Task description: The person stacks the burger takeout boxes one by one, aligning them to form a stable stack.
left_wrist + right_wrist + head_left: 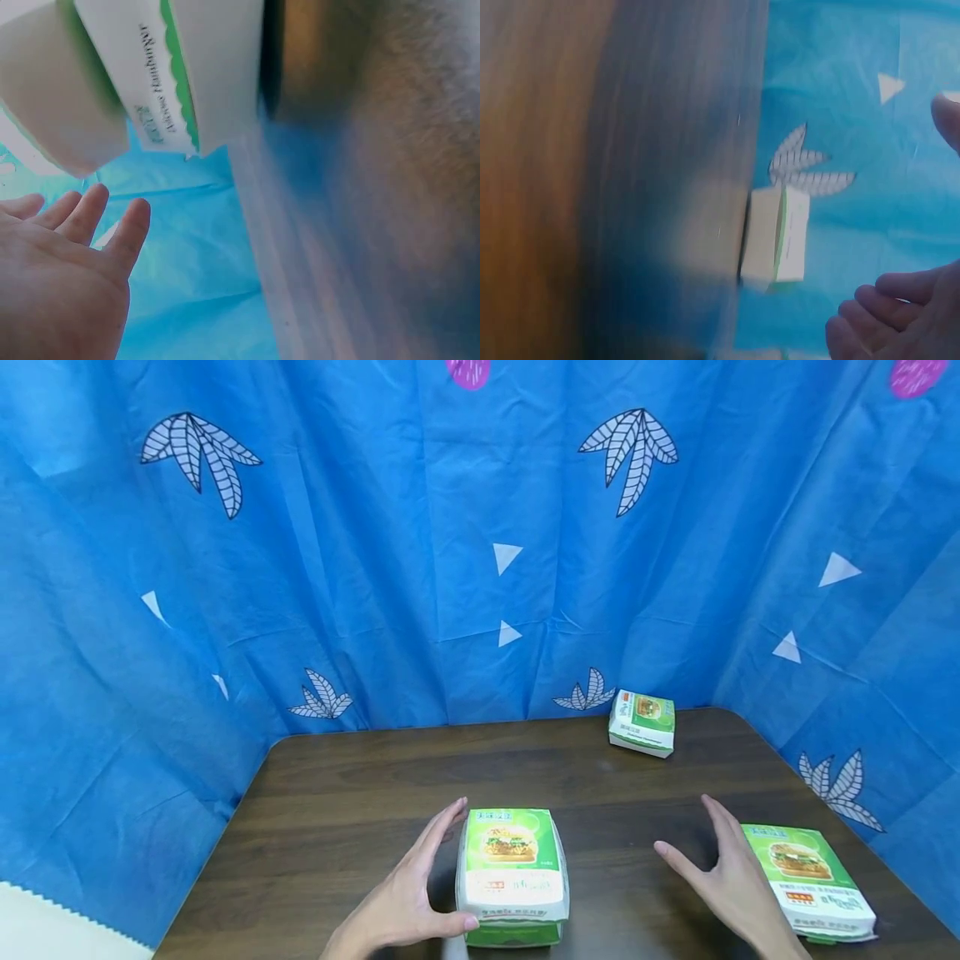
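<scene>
Two white-and-green burger boxes stand stacked near the table's front edge, the upper burger box (512, 860) resting on the lower burger box (516, 935). Left of the stack is my left hand (405, 897), fingers spread and thumb reaching across the front left corner; whether it touches cannot be told. The left wrist view has its palm (60, 285) by the upper box's side. My right hand (731, 881) is between the stack and another burger box (810, 881) at the right, holding nothing. Its fingers overlap that box's left edge in the head view.
A further burger box (642, 723) lies at the back right of the dark wooden table (360, 785). Blue patterned curtain (360, 568) surrounds the back and sides. White cloth (45, 927) shows at the bottom left corner.
</scene>
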`<action>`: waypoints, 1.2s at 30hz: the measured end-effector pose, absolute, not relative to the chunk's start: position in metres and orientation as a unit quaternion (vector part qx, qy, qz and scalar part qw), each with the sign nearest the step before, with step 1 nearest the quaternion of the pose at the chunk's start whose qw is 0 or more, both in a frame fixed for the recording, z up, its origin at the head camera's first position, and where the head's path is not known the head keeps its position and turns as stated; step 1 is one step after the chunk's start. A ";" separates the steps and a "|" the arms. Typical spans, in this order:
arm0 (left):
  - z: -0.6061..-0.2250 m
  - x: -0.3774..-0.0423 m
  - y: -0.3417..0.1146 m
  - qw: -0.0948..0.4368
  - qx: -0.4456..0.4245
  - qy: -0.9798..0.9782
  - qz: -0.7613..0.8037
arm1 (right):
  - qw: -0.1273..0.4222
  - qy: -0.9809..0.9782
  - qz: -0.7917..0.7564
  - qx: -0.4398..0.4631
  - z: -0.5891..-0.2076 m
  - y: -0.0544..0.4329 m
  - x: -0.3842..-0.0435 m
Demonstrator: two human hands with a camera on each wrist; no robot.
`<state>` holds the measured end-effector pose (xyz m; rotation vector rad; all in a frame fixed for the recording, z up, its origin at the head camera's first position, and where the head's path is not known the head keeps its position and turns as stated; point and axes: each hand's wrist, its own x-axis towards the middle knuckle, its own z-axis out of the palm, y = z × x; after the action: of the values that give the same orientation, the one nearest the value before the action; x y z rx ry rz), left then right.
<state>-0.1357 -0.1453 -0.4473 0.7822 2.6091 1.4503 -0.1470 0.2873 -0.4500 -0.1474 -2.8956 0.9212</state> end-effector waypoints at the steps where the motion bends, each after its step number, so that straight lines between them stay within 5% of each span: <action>1: -0.446 -0.136 -0.146 0.026 0.256 0.845 0.468 | 0.057 -0.951 0.299 -0.051 -0.451 0.291 -0.147; 12: -0.431 -0.145 -0.148 0.000 0.288 0.847 0.448 | 0.205 -0.940 0.262 -0.072 -0.449 0.309 -0.141; 20: -0.430 -0.146 -0.146 -0.006 0.296 0.852 0.432 | 0.251 -0.936 0.216 -0.121 -0.453 0.343 -0.138; 29: -0.422 -0.145 -0.139 0.042 0.266 0.843 0.466 | 0.123 -0.919 0.230 -0.294 -0.462 0.364 -0.132; 36: -0.427 -0.147 -0.140 0.021 0.287 0.840 0.460 | 0.092 -0.925 0.235 -0.285 -0.465 0.369 -0.134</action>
<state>-0.1468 -0.1398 -0.4269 0.8893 2.6037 1.4272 -0.1343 0.3687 -0.4649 -0.8462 -2.7461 0.6988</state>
